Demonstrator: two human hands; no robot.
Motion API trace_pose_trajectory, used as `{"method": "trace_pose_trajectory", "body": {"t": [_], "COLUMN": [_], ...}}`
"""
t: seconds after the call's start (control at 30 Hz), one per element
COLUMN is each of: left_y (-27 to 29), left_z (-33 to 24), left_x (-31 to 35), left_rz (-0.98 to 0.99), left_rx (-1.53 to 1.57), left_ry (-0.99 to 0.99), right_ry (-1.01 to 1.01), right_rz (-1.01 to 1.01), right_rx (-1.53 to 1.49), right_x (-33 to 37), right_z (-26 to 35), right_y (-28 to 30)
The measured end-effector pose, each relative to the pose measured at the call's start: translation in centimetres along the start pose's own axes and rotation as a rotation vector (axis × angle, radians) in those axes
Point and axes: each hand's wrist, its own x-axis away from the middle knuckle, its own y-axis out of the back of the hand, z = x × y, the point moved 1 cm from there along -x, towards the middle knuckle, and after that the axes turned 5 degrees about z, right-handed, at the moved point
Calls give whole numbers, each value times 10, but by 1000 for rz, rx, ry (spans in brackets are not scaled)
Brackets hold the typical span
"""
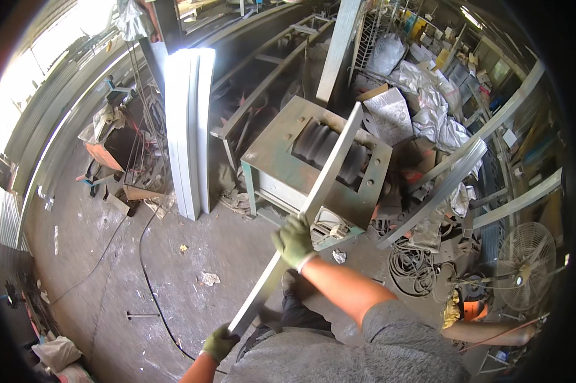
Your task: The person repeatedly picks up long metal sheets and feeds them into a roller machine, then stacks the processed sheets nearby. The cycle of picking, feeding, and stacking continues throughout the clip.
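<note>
A long, straight, pale metal bar (334,161) runs slantwise in front of me, from near my waist up to the roller machine. My right hand (294,241), in a green work glove, is closed around its middle. At its lower end, my left hand (220,343), gloved alike, is wrapped around the bar close to my hip. The upper part of the bar passes over the machine's steel tabletop (278,137) and crosses the dark grooved rollers (323,147) set into it. Whether the bar touches the top cannot be made out.
Upright metal channels (189,134) stand left of the machine. A black cable (142,255) snakes over the concrete floor (103,274), with a small metal rod (142,315) beside it. At right are coiled cables (410,269), a fan (524,267) and leaning metal profiles (438,191). Sacks and a box lie behind.
</note>
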Motion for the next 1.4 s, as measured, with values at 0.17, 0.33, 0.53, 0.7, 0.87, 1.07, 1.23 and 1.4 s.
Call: {"method": "trace_pose_trajectory", "body": {"t": [0.17,0.33,0.53,0.7,0.87,1.07,1.23,1.4], "left_y": [14,26,-10,-22,-15,-7,6,13], "left_z": [-129,-215,-278,-303,-284,-218,-159,-105], "left_x": [-68,-126,-164,-187,-180,-152,-127,-97], "left_rz": [160,67,-165,-108,-153,-163,-195,-222], "left_rx": [192,-160,-253,-306,-301,-310,-328,-313], "left_ry": [-60,172,185,181,70,63,13,1], "right_ry": [-155,-177,-157,-138,-128,-74,-92,-109], "right_rz": [130,177,-54,-64,26,15,42,171], "right_rx": [193,274,145,185,210,241,251,261], "right_x": [-90,-129,-166,-179,-173,-142,-117,-93], "right_z": [-97,-146,-205,-240,-230,-180,-126,-74], "right_y": [2,-5,13,25,16,-4,-15,-28]}}
